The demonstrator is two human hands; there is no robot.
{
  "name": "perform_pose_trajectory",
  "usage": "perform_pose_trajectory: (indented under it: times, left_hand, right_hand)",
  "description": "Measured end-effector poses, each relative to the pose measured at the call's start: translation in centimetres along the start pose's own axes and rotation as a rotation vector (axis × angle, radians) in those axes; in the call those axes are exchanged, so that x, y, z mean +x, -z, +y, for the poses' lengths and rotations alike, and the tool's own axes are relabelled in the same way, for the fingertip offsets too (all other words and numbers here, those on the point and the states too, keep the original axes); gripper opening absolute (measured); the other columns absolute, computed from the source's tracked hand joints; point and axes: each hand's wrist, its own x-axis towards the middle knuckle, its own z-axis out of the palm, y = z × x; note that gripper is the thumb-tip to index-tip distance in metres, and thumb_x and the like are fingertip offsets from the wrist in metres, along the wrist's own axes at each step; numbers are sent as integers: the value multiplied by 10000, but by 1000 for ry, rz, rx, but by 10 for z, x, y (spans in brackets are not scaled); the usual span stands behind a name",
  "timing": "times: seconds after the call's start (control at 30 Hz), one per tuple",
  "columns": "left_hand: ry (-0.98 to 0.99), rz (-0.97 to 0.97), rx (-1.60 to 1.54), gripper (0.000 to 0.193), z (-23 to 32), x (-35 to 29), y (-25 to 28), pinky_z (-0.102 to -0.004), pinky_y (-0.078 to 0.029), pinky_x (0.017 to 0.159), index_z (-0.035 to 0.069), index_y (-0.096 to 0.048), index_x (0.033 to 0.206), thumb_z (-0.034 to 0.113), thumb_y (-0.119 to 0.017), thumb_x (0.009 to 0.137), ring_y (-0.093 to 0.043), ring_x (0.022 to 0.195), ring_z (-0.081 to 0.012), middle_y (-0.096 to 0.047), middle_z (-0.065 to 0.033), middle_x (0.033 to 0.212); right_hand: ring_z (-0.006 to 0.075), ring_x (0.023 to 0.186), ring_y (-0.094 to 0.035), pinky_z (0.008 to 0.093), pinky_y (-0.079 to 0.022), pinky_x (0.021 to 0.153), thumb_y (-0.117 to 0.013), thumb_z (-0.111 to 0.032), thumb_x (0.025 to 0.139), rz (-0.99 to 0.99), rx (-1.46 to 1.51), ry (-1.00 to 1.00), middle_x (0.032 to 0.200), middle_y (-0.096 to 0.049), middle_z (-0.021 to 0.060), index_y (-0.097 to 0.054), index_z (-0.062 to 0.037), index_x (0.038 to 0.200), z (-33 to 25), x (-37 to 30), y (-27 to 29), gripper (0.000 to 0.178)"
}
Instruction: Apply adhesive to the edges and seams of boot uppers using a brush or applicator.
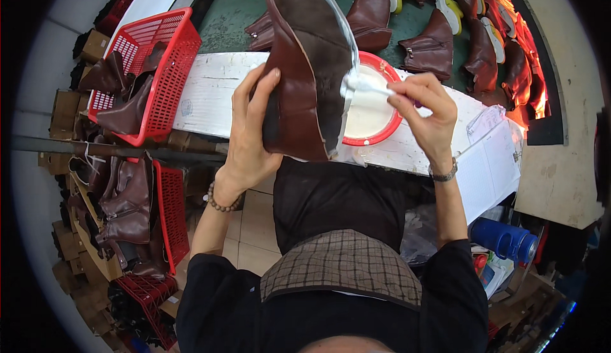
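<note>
My left hand (245, 136) grips a brown leather boot upper (294, 92) from its left side, fingers on the outside. The upper is tilted so its dark lining shows, and a white coating runs along its right-hand edge. Pinched in my right hand (429, 114) is a small brush (372, 88), its whitened tip touching that edge. Below the brush, a red-rimmed bowl (396, 124) of white, glue-like liquid rests on the white bench board (213, 92). The upper covers part of the bowl's left side.
Several brown boots (429, 44), some with yellow lasts, lie on the green surface beyond, under an orange glow at right. Red baskets (181, 66) of boot pieces stand at left. Papers (487, 168) and a blue flask (503, 240) are at right.
</note>
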Motion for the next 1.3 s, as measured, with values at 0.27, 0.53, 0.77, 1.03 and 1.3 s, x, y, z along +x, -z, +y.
perform_pose_trajectory:
  times: [0.27,0.53,0.77,1.03,1.3]
  left_hand:
    - [-76,187,174,997,-15,13,-11,-434,-377,1170,24,-292,1572,-47,-806,721,-410,1424,-390,-368,-219,1549]
    - [-85,205,36,952,-29,11,-22,-445,-438,1126,78,-446,1514,-169,-717,636,-462,1385,-409,-426,-197,1515]
    - [520,1,-476,780,-81,-52,33,-337,-508,1010,-3,-511,1450,-162,-729,718,-616,1212,-214,-632,-141,1349]
    - [735,-400,-1246,582,-107,-88,46,-307,-490,603,7,-532,1372,-58,-639,803,-591,707,-173,-661,-104,980]
    - [401,-194,-1503,495,-102,-81,45,-390,-464,1071,93,-444,1485,273,-492,1027,-560,1204,-203,-591,-81,1353]
  right_hand:
    - [116,806,-664,222,-531,672,-818,38,820,-137,105,0,976,-681,66,-784,1,1031,-15,-28,-6,216]
    - [96,686,-607,246,-448,574,-793,-43,877,-290,130,-119,819,-684,47,-793,-22,1018,-33,-27,-2,143]
    - [234,752,-683,361,-518,630,-782,-184,839,-231,-753,-18,837,-681,16,-785,-109,892,31,-19,21,92]
    - [139,755,-646,263,-516,657,-839,-41,806,-158,35,-30,931,-712,61,-799,-60,1060,8,1,21,257]
    - [125,760,-641,233,-503,619,-814,-16,831,-200,37,-45,881,-697,63,-799,-36,1004,-2,-1,20,175]
